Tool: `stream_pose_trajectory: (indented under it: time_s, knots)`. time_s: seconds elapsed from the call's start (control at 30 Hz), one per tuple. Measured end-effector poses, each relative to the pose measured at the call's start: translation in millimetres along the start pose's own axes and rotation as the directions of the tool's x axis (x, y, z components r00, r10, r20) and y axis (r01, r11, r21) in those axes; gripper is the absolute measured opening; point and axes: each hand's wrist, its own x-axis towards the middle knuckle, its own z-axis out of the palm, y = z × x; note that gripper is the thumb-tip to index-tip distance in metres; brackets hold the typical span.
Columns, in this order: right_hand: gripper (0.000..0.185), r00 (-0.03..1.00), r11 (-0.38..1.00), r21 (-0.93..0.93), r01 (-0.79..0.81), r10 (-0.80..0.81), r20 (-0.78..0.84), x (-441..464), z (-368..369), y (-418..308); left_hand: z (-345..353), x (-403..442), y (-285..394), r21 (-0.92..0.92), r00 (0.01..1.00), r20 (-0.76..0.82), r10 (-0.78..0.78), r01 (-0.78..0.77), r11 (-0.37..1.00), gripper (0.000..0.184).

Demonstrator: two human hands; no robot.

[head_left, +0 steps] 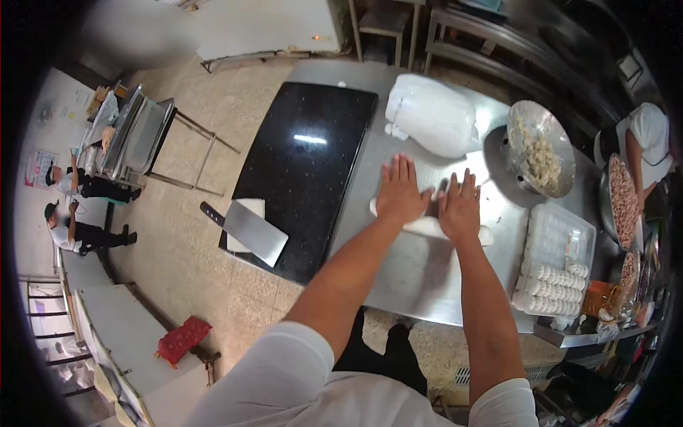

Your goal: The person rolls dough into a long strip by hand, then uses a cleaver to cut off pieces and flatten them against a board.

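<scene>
A long white dough roll lies across the steel table. My left hand presses flat over its left part, fingers stretched forward. Flat on the roll further right is my right hand, its fingers spread a little. Both palms hide parts of the dough, and its ends show on either side. Beyond my hands sits a large white mass, apparently dough under a cover or in a bag. A metal bowl with a pale, lumpy mixture stands to the right of it.
On the left, a cleaver rests on a folded cloth at the corner of a black board. A plastic tray at right holds rows of small white dumplings. A co-worker stands at far right beside a reddish-filled bowl.
</scene>
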Motion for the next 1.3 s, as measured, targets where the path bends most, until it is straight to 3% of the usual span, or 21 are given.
stream_pose_trajectory:
  time_s: [0.03,0.1,0.17,0.2,0.23,0.27,0.33,0.37,0.43,0.53,0.67,0.83,0.9,0.93,1.0,1.03,1.1,1.13,1.2,1.27,1.3]
  knots:
    - [0.059,0.997,0.999,0.017,0.043,-0.044,0.055,3.9,-4.5,-0.8,-1.0,-11.5,3.4,0.002,0.997,0.069,0.022,-0.023,1.000,0.084]
    - [0.056,0.947,0.946,0.164,0.279,-0.299,0.116,-30.6,7.8,-2.2,-8.2,-56.6,6.5,0.007,0.980,0.182,0.080,-0.082,0.997,0.083]
    - [0.059,0.923,0.932,0.164,0.322,-0.348,0.166,-94.7,6.4,-5.7,-29.7,-119.1,2.9,0.007,0.943,0.294,0.158,-0.168,0.986,0.080]
    - [0.060,0.934,0.941,0.179,0.288,-0.317,0.162,-131.6,9.4,-8.4,-37.2,-152.3,3.3,0.015,0.927,0.314,0.205,-0.221,0.975,0.078]
    - [0.062,0.951,0.935,0.192,0.298,-0.308,0.024,-172.0,8.1,-16.2,-35.6,-190.7,0.9,-0.074,0.934,0.258,0.248,-0.236,0.969,0.078]
    - [0.065,0.964,0.947,0.245,0.208,-0.240,0.110,-201.6,-2.3,-25.0,-31.4,-222.7,-3.2,-0.161,0.939,0.195,0.282,-0.253,0.954,0.078]
    - [0.066,0.980,0.950,0.284,0.129,-0.166,0.113,-240.4,7.9,-28.0,-27.0,-254.5,-19.6,-0.225,0.928,0.184,0.324,-0.281,0.933,0.077]
    - [0.066,0.977,0.943,0.296,0.155,-0.191,0.097,-225.3,14.3,-32.0,-28.4,-238.7,-25.7,-0.202,0.936,0.172,0.307,-0.272,0.941,0.077]
    - [0.067,0.997,0.988,0.140,0.065,-0.068,0.022,-205.8,29.0,-33.4,-28.6,-200.7,-24.8,-0.146,0.957,0.123,0.263,-0.244,0.959,0.075]
    - [0.072,1.000,1.000,0.014,0.015,-0.015,-0.003,-124.9,30.1,-17.0,-35.2,-101.4,-22.7,0.054,0.970,0.219,0.106,-0.121,0.991,0.080]
    - [0.079,0.983,0.983,0.002,-0.182,0.182,0.024,-35.3,-1.1,-12.5,-20.5,-4.7,-32.1,0.034,0.989,0.146,0.011,-0.016,0.999,0.081]
    - [0.083,0.993,0.999,-0.021,-0.039,0.041,0.108,-100.3,5.3,-17.1,-45.8,-104.1,-51.6,0.041,0.966,0.213,0.147,-0.159,0.986,0.076]
    - [0.081,0.997,0.991,0.126,0.038,-0.046,0.059,-165.9,12.0,-22.9,-50.8,-170.0,-54.5,0.091,0.962,0.202,0.182,-0.203,0.975,0.072]
    - [0.078,0.995,0.986,0.160,0.046,-0.059,0.078,-194.0,3.8,-28.7,-48.0,-202.9,-46.2,0.136,0.965,0.198,0.170,-0.199,0.970,0.070]
    - [0.076,0.992,0.979,0.191,0.068,-0.086,0.088,-225.8,-22.1,-31.0,-53.6,-238.0,-2.7,0.004,0.973,0.228,0.040,-0.042,0.999,0.069]
    - [0.075,0.982,0.957,0.290,0.021,-0.075,0.176,-237.3,-31.8,-28.8,-41.7,-246.8,15.7,0.006,0.974,0.223,0.031,-0.033,0.999,0.069]
    - [0.074,0.960,0.922,0.386,-0.021,-0.090,0.266,-238.0,-29.5,-19.4,-15.0,-244.3,50.6,-0.305,0.902,0.143,0.407,-0.351,0.885,0.068]
    - [0.074,0.969,0.928,0.372,0.027,-0.116,0.218,-230.3,-19.3,-9.6,-6.1,-229.5,57.6,-0.302,0.905,0.140,0.401,-0.347,0.888,0.068]
    - [0.075,0.986,0.956,0.277,0.091,-0.126,0.109,-201.3,1.8,5.3,11.3,-175.6,65.1,-0.068,0.927,0.119,0.357,-0.351,0.934,0.067]
    - [0.076,0.992,0.974,0.201,0.107,-0.118,0.046,-148.6,7.9,15.7,-24.9,-114.9,81.1,0.039,0.892,0.361,0.271,-0.304,0.952,0.070]
    - [0.076,0.995,0.974,0.226,0.006,-0.027,0.094,-119.0,-3.4,13.3,-22.0,-87.4,82.3,0.095,0.915,0.332,0.229,-0.274,0.957,0.073]
